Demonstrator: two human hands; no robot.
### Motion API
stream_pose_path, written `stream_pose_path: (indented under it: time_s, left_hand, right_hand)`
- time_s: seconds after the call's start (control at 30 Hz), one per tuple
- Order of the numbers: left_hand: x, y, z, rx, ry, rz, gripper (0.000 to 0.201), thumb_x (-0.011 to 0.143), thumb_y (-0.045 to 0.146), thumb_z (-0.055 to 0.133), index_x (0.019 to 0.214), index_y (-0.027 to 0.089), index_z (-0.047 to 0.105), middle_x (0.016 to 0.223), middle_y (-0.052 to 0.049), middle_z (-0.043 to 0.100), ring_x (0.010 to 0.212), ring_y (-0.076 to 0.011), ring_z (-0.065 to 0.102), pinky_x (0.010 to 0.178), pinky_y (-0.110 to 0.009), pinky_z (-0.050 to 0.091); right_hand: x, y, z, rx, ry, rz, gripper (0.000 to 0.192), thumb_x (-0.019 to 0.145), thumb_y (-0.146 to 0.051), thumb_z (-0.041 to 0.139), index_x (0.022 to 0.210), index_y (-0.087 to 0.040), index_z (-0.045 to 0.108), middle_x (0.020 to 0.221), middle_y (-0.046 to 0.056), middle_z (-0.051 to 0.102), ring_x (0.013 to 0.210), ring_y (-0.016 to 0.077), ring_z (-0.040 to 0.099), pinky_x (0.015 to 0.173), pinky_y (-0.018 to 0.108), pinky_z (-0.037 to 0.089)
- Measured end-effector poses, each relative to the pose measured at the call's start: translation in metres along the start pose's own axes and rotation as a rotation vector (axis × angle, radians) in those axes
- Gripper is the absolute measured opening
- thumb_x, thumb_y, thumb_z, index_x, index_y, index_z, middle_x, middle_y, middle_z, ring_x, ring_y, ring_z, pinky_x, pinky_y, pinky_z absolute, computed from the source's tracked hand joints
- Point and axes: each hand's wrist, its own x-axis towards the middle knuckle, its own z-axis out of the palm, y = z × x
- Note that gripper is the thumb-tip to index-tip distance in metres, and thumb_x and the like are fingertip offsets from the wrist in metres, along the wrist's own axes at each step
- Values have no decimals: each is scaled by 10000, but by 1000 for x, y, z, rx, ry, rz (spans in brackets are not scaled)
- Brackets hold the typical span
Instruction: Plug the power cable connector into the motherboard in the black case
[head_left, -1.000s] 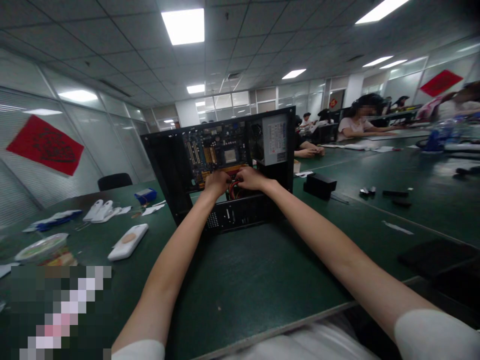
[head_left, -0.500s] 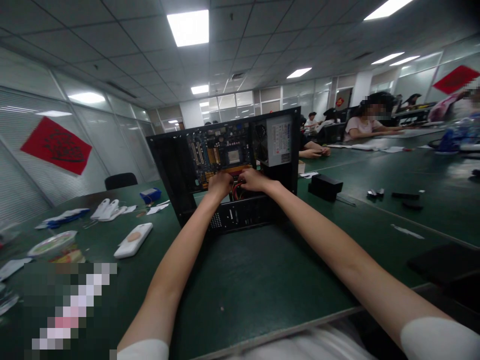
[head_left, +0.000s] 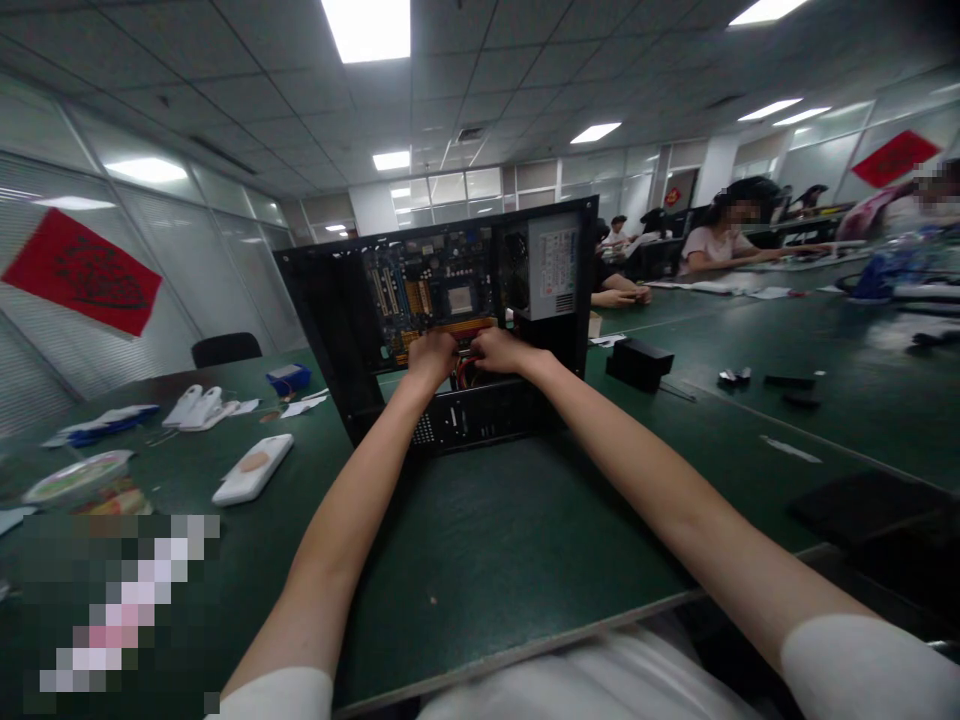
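Head view: a green desk [head_left: 480, 560] in a lit open office carries one open computer case [head_left: 439, 320], upright mid-desk. Two hands reach inside: the left hand [head_left: 431, 357] and right hand [head_left: 499, 350] curl around red cables [head_left: 466, 372]; how tight each grip is, I cannot tell. A white device [head_left: 253, 470] lies left.

An open-plan office — tiled ceiling with panel lights [head_left: 367, 25], glass partitions [head_left: 225, 250], long green tables [head_left: 525, 560].

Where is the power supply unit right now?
The power supply unit sits in the upper right corner of the open computer case, beside the motherboard and just above the right hand.
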Motion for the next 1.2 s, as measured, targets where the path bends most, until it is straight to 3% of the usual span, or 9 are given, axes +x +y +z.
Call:
stream_pose_path:
  time_s: [0.87,1.2]
  left_hand:
    - [7,-4,9,13,-14,22,285,922,237,598,1119,197,800,1110,-167,762,1089,-343,710,888,-413,571]
    - [2,-4,8,41,-11,28,321,964,217,506,1093,166,796,1096,-191,758,1064,-342,719,876,-418,566]
  right_hand:
    - [-1,-4,-1,-29,-34,-12,236,877,-271,682,1053,-139,768,1127,151,738,1011,255,691,795,282,467]
    - [-2,-8,-5,-36,-40,-34,267,885,-235,660,1101,-123,772,1151,161,749,1071,262,687,843,286,475]
